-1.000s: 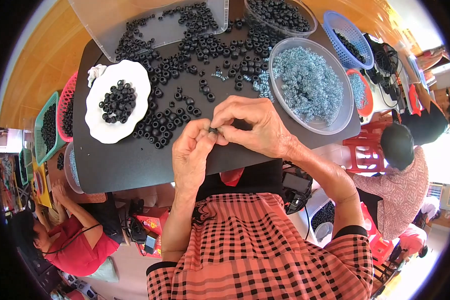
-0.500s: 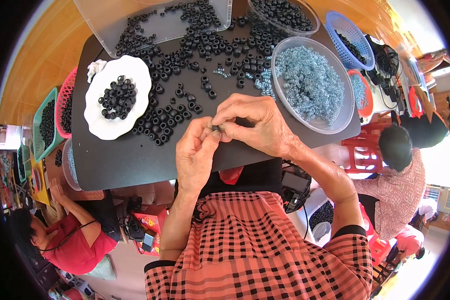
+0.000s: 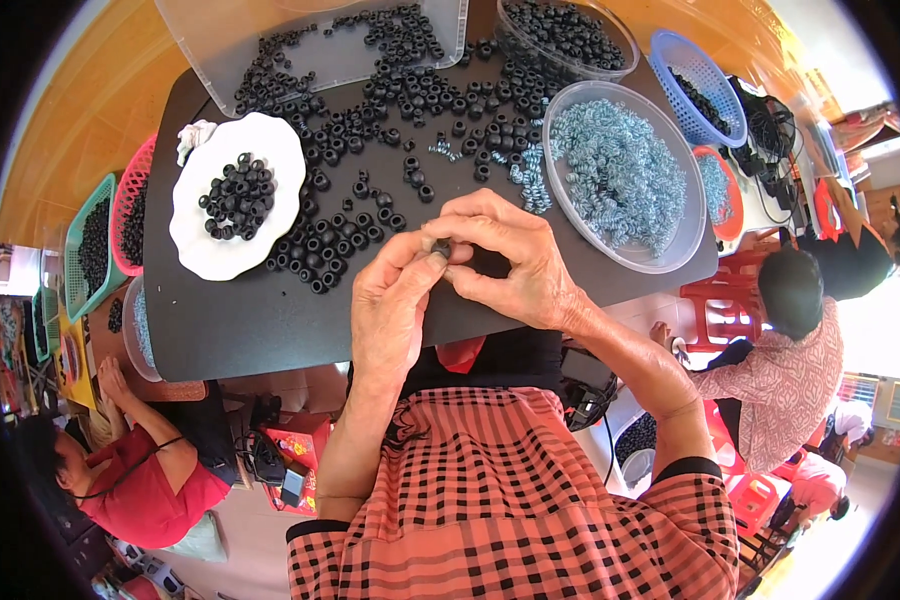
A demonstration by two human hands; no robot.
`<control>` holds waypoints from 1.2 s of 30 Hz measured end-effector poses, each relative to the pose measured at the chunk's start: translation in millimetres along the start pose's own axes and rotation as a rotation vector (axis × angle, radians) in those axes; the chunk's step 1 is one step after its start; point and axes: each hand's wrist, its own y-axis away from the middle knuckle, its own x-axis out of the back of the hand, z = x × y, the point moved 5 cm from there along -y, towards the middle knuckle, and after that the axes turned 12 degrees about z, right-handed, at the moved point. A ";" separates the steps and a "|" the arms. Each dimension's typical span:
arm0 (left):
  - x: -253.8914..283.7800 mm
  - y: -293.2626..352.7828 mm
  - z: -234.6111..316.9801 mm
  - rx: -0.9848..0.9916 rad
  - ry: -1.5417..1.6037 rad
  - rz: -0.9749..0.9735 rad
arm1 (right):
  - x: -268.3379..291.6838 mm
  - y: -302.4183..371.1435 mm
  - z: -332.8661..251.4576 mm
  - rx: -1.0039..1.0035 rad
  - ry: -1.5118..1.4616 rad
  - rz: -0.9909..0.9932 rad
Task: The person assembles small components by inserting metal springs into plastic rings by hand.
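Note:
Above the near edge of the dark table (image 3: 260, 345), my two hands meet fingertip to fingertip. Thumb and forefinger of my left hand (image 3: 388, 295) pinch a small dark piece (image 3: 440, 246), mostly hidden by the fingers. The curled fingers of my right hand (image 3: 518, 258) grip its other side, with the thumb a little lower. Loose black hollow ring-shaped pieces (image 3: 335, 240) lie beyond my left hand. A scalloped white plate (image 3: 202, 190) at the left holds more of them. To the right stands a clear bowl (image 3: 652, 265) heaped with small bluish coil springs (image 3: 620, 170).
A clear bin (image 3: 198, 62) tipped toward me and a clear tub (image 3: 560, 68) hold black pieces at the far side. Blue (image 3: 735, 125), pink (image 3: 125, 215) and green baskets (image 3: 77, 285) stand around the table. People sit at left (image 3: 155, 480) and right (image 3: 785, 370).
My right thumb has shifted down, away from the forefinger, and the right fingers have lifted slightly. Both hands stay together around the small dark piece.

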 end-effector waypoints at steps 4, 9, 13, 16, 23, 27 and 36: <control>0.7 -2.7 -3.2 0.038 -0.017 -0.035 | 1.5 2.5 6.0 0.034 0.052 0.013; -1.9 -3.1 1.0 0.029 -0.090 -0.026 | 0.8 5.5 8.4 0.045 0.061 0.031; 2.3 -4.6 -0.9 0.086 -0.109 0.005 | -0.2 6.5 6.0 0.225 0.158 0.106; 1.3 -4.7 -2.9 0.128 -0.051 0.004 | -0.3 7.4 5.9 0.312 0.206 0.143; -0.7 -3.4 -7.3 0.135 0.016 0.014 | -3.0 8.9 3.6 0.321 0.251 0.108; -2.1 -5.7 -3.0 0.093 -0.013 -0.040 | -1.7 8.9 4.9 0.271 0.199 0.175; -2.5 -3.0 3.4 -0.013 -0.031 0.021 | 8.8 8.2 -3.4 0.297 0.232 0.200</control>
